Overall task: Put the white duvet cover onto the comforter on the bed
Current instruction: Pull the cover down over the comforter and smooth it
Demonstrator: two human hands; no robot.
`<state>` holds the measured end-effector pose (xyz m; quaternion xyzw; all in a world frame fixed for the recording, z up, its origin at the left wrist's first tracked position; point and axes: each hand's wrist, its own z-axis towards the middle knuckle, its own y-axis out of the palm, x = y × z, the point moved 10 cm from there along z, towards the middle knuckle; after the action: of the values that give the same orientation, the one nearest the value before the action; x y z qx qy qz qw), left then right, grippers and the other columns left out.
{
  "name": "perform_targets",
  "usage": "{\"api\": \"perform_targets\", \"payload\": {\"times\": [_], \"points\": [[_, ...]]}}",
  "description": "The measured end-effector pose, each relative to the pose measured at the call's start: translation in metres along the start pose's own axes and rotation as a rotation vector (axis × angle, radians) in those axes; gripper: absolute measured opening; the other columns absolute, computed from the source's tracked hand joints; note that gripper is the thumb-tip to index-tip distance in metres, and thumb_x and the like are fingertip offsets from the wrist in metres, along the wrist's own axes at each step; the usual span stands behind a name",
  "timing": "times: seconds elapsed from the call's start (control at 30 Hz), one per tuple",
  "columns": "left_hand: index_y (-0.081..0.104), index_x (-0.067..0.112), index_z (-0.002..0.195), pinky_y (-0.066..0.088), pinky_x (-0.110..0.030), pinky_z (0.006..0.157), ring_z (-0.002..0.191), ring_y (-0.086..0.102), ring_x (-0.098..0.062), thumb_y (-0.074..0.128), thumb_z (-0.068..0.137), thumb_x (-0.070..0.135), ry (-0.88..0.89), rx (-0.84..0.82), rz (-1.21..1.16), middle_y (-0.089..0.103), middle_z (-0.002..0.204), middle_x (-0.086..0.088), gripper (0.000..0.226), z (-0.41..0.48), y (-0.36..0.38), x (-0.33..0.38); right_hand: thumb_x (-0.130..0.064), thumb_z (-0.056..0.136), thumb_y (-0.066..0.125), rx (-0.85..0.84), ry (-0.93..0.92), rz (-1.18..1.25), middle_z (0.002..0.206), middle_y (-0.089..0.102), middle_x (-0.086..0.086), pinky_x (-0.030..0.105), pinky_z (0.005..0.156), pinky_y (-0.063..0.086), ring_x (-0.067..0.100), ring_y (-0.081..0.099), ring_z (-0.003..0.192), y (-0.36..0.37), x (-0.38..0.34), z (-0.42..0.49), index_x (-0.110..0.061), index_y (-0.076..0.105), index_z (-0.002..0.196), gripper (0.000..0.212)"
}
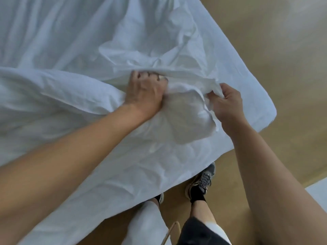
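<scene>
Duvet cover bunched on bed corner, comforter wad poking from opening; left hand clenched on fabric, right hand pinching edge.

1. My two hands are in view: left grip and right grip, each closed on white cloth.
2. Two bare forearms reach in from the lower edge.
3. One bed, only its near corner showing.
4. One white duvet cover, crumpled across the bed.
5. Two shoes: right shoe fully seen, left shoe mostly hidden by cloth.
6. One black sock.
</scene>
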<state>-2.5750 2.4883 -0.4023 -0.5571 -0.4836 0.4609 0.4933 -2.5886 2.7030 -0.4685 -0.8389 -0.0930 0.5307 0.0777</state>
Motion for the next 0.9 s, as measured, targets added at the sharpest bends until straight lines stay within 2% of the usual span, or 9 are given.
{"api": "perform_targets", "payload": {"times": [0.13, 0.23, 0.37, 0.47, 0.53, 0.63, 0.7, 0.77, 0.9], "points": [[0.058, 0.019, 0.113, 0.035, -0.042, 0.086, 0.097, 0.065, -0.031, 0.052, 0.088, 0.019, -0.187, 0.097, -0.030, 0.071, 0.105, -0.006, 0.026, 0.010, -0.009, 0.010, -0.012, 0.083, 0.064, 0.130, -0.032, 0.082, 0.064, 0.051, -0.009, 0.021, 0.055, 0.038, 0.004, 0.042, 0.058, 0.014, -0.005, -0.016, -0.005, 0.058, 0.078, 0.011], [0.062, 0.015, 0.117, 0.039, -0.040, 0.089, 0.097, 0.065, -0.031, 0.057, 0.095, 0.024, -0.117, 0.137, -0.247, 0.070, 0.106, -0.006, 0.025, -0.006, 0.005, 0.061, -0.008, 0.088, 0.062, 0.272, 0.023, 0.131, 0.060, 0.044, -0.015, 0.025, 0.059, 0.035, 0.004, 0.036, 0.056, 0.024, 0.006, -0.027, -0.014, 0.048, 0.073, 0.022], [0.067, 0.005, 0.105, 0.046, -0.047, 0.084, 0.085, 0.063, -0.033, 0.064, 0.090, 0.017, 0.016, 0.272, -0.620, 0.068, 0.093, -0.011, 0.020, -0.027, 0.004, 0.069, -0.012, 0.093, 0.060, 0.359, 0.039, 0.163, 0.062, 0.044, -0.008, 0.025, 0.060, 0.037, 0.004, 0.038, 0.054, 0.011, 0.007, -0.020, -0.021, 0.045, 0.069, 0.030], [0.062, 0.000, 0.091, 0.042, -0.044, 0.072, 0.072, 0.054, -0.032, 0.047, 0.088, 0.034, 0.194, 0.258, -0.689, 0.060, 0.080, -0.013, 0.037, -0.038, -0.001, 0.071, -0.018, 0.091, 0.068, 0.302, 0.012, 0.183, 0.062, 0.048, -0.008, 0.023, 0.057, 0.039, 0.008, 0.042, 0.058, 0.013, -0.002, -0.014, -0.020, 0.050, 0.067, 0.030], [0.058, 0.004, 0.077, 0.040, -0.037, 0.066, 0.062, 0.052, -0.030, 0.052, 0.085, 0.055, 0.239, 0.255, -0.620, 0.057, 0.068, -0.011, 0.051, -0.036, -0.007, 0.069, -0.019, 0.088, 0.069, 0.232, 0.006, 0.189, 0.058, 0.041, -0.007, 0.024, 0.051, 0.035, 0.011, 0.037, 0.057, 0.011, -0.007, -0.009, -0.013, 0.046, 0.063, 0.035], [0.055, 0.018, 0.063, 0.041, -0.033, 0.056, 0.057, 0.061, -0.035, 0.059, 0.087, 0.063, 0.093, 0.239, -0.548, 0.064, 0.061, -0.009, 0.051, -0.017, -0.012, 0.058, -0.019, 0.086, 0.069, -0.061, -0.027, 0.147, 0.066, 0.050, 0.004, 0.026, 0.057, 0.042, 0.013, 0.048, 0.063, 0.012, -0.023, 0.001, 0.001, 0.057, 0.074, 0.026], [0.050, 0.027, 0.060, 0.042, -0.033, 0.055, 0.065, 0.065, -0.031, 0.053, 0.091, 0.064, -0.080, 0.140, -0.600, 0.068, 0.065, -0.002, 0.049, -0.002, -0.005, 0.049, -0.024, 0.085, 0.069, -0.217, -0.075, 0.116, 0.075, 0.062, 0.010, 0.031, 0.066, 0.047, 0.016, 0.057, 0.073, 0.004, -0.034, 0.007, -0.005, 0.070, 0.082, 0.018], [0.049, 0.030, 0.062, 0.044, -0.033, 0.058, 0.072, 0.066, -0.029, 0.045, 0.092, 0.064, -0.146, 0.075, -0.622, 0.067, 0.068, 0.002, 0.045, 0.010, 0.000, 0.049, -0.027, 0.083, 0.069, -0.300, -0.133, 0.071, 0.085, 0.068, 0.018, 0.033, 0.073, 0.048, 0.018, 0.061, 0.080, -0.007, -0.044, 0.013, -0.010, 0.073, 0.089, 0.019], [0.062, 0.028, 0.078, 0.038, -0.030, 0.063, 0.080, 0.066, -0.032, 0.049, 0.086, 0.050, -0.176, 0.068, -0.543, 0.066, 0.075, 0.001, 0.026, 0.029, -0.008, 0.046, -0.014, 0.087, 0.065, -0.419, -0.069, 0.265, 0.088, 0.071, 0.008, 0.031, 0.082, 0.048, 0.021, 0.065, 0.087, -0.012, -0.050, 0.020, -0.018, 0.076, 0.085, 0.011]]}}
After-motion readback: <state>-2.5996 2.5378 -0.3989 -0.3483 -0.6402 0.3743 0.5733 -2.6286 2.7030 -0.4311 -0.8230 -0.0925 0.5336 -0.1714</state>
